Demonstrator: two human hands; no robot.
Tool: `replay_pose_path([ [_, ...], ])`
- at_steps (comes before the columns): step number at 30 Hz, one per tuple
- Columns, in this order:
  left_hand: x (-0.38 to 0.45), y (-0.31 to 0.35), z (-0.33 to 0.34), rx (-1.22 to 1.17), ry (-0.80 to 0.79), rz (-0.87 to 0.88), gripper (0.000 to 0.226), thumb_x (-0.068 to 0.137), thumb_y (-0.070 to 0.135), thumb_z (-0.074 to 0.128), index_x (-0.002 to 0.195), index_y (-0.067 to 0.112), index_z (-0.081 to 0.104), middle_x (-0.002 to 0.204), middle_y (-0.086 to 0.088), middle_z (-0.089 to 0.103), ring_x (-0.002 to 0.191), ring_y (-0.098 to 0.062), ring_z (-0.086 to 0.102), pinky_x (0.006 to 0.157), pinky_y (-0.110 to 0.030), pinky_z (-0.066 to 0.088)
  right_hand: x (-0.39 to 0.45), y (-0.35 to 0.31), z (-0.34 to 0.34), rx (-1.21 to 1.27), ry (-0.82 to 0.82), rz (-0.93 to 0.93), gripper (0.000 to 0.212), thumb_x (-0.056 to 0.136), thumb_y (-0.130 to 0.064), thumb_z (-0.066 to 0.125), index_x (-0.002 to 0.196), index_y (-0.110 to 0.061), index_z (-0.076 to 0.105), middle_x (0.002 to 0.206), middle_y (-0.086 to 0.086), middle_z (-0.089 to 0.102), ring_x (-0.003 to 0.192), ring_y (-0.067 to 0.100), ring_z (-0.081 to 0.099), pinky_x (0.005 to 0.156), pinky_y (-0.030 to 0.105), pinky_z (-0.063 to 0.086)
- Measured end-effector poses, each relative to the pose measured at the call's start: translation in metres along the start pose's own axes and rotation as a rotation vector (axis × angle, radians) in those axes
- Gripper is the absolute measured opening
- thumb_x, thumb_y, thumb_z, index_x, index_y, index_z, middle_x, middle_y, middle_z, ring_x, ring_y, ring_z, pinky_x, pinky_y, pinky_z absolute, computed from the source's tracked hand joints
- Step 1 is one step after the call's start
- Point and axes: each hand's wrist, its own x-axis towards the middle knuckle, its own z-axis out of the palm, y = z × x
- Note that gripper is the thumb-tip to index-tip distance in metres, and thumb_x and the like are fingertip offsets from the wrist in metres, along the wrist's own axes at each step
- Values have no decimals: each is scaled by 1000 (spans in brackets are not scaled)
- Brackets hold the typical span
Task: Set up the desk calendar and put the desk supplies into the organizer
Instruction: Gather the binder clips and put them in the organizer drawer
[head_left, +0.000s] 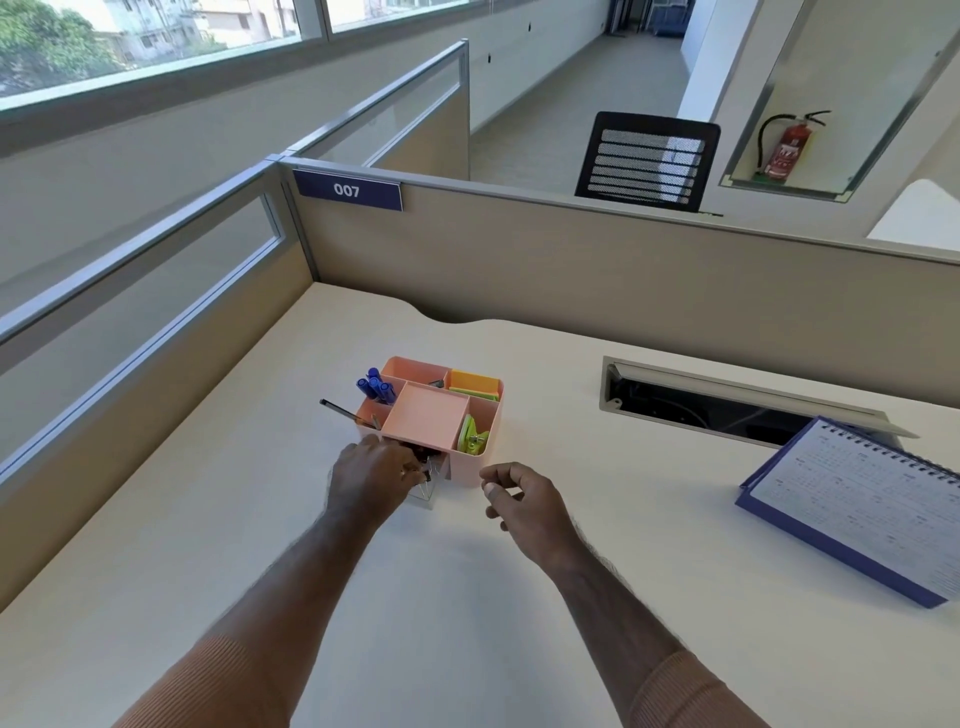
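1. An office cubicle is occupying the view: a pale bench (519, 597) is sitting inside beige partition panels (571, 275), one of which is carrying a blue plate reading "007" (347, 190).
2. A black mesh chair (648, 161) is standing beyond the far partition, and a red fire extinguisher (784, 145) is hanging in a wall recess at upper right.
3. A cable tray slot (727, 402) is lying open in the bench surface, right of centre.
4. The pink organizer (431, 415) is resting on the bench, centre-left, with its low front drawer (431, 480) pulled out toward the person.
5. Blue pens (375, 385) are standing in the rear-left compartment; a dark pen (343, 413) is leaning out over the left wall.
6. Orange and green sticky notes (474, 383) are sitting in the rear-right compartment, and a lime-green item (471, 436) is filling the front-right compartment. The centre tray is holding nothing visible.
7. The left hand (371, 478) is pinching small dark items, apparently binder clips (423, 465), at the open drawer.
8. The right hand (519, 499) is hovering just right of the drawer, fingers loosely curled, grasping nothing visible.
9. The desk calendar (862, 499) is lying tilted at the right edge of the bench, well apart from the organizer, spiral binding uppermost.
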Motion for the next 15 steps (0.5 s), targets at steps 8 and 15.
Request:
replay_pose_path([
  [8, -28, -3, 8, -376, 204, -121, 17, 90, 27, 68, 99, 16, 77, 104, -1, 73, 91, -19, 62, 69, -31, 50, 32, -23, 7, -507, 45, -139, 22, 89, -28, 54, 108, -31, 66, 116, -5, 61, 98, 20, 62, 84, 37, 54],
  [15, -71, 17, 31, -1060, 211, -785, 26, 93, 25, 51, 107, 17, 71, 97, 1, 75, 73, -23, 70, 63, -29, 49, 48, -28, 20, -1020, 61, -246, 29, 94, -23, 49, 117, -25, 66, 112, 5, 59, 95, 30, 63, 76, 40, 55],
])
